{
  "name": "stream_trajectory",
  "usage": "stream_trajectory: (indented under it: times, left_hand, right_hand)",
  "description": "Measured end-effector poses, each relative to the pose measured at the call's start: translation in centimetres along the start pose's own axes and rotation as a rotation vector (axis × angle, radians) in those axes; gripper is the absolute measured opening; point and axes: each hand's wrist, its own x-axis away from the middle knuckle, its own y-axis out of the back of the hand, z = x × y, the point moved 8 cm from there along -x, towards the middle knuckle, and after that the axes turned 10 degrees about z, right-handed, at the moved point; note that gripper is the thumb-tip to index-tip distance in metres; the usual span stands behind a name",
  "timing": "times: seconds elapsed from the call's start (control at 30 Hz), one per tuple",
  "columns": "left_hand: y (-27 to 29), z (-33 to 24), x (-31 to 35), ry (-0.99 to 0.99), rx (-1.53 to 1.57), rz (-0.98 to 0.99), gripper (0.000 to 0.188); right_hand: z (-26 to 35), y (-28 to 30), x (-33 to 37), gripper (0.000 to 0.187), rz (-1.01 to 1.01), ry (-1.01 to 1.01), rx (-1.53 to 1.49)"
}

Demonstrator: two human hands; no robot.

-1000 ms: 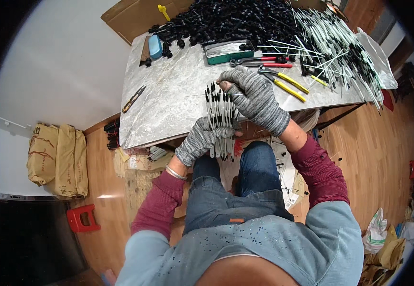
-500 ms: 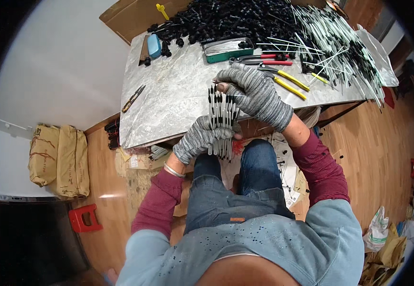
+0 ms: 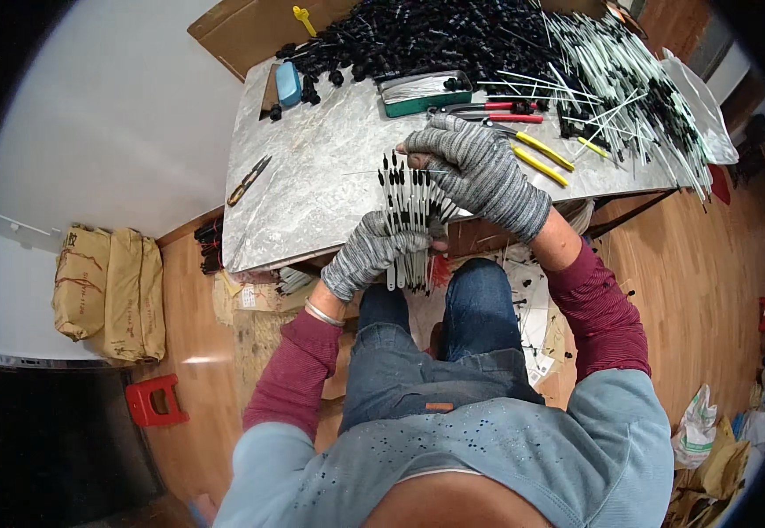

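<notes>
The grey-knit-gloved left hand clenches slender black-tipped white rods, now fanned wider, their ends more separated. The grey-knit-gloved right hand apparently pinches a thin pale strand.

I monitor a grey marbled desk bearing a heap of black plastic fittings, white rods, a green tray, red-handled pliers, yellow-handled pliers, a light-blue box, and, at left, snips.
</notes>
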Motion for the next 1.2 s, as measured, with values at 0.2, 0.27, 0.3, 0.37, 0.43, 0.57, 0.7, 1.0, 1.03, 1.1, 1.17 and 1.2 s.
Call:
stream_trajectory:
  times: [0.2,0.27,0.3,0.37,0.43,0.57,0.7,1.0,1.03,1.1,1.17,1.2]
  left_hand:
    - [0.5,-0.1,0.0,-0.024,0.101,-0.065,0.032]
    - [0.0,0.0,-0.1,-0.012,0.041,0.011,0.033]
    - [0.1,-0.2,-0.1,-0.022,-0.008,0.001,0.034]
    - [0.2,-0.3,-0.1,-0.032,-0.058,-0.010,0.034]
    - [-0.1,-0.2,-0.2,-0.033,0.014,0.019,0.034]
    - [-0.2,0.0,-0.2,0.010,-0.002,0.045,0.035]
    - [-0.4,-0.3,-0.3,0.008,-0.064,0.085,0.030]
    - [-0.3,-0.5,0.2,0.017,0.118,0.012,0.028]
    - [-0.8,-0.1,0.1,0.079,0.152,0.079,0.028]
    - [-0.6,-0.6,0.0,0.049,0.040,0.088,0.028]
    - [-0.6,-1.0,0.0,0.035,-0.016,0.095,0.028]
    - [-0.5,-0.8,0.1,0.069,-0.025,0.081,0.028]
  right_hand:
    - [0.0,-0.3,-0.2,0.021,0.053,-0.055,0.001]
    - [0.0,-0.2,-0.2,0.021,0.038,-0.048,0.021]
    - [0.1,-0.1,-0.2,0.020,0.022,-0.040,0.042]
    - [0.2,-0.1,-0.2,0.020,0.006,-0.032,0.063]
    - [0.4,0.0,-0.2,0.021,-0.008,-0.003,0.090]
    - [0.5,0.0,-0.2,0.020,-0.017,-0.025,0.116]
    - [0.4,0.0,-0.4,0.020,0.007,-0.020,0.081]
    - [0.5,0.2,-0.2,0.021,-0.059,-0.001,0.043]
    - [0.5,0.2,-0.1,0.021,-0.059,0.000,0.043]
    - [0.4,-0.1,-0.1,0.021,-0.024,-0.028,0.042]
    - [0.2,-0.1,-0.1,0.021,-0.008,-0.045,0.042]
    - [0.2,-0.2,-0.2,0.021,0.005,-0.042,0.056]
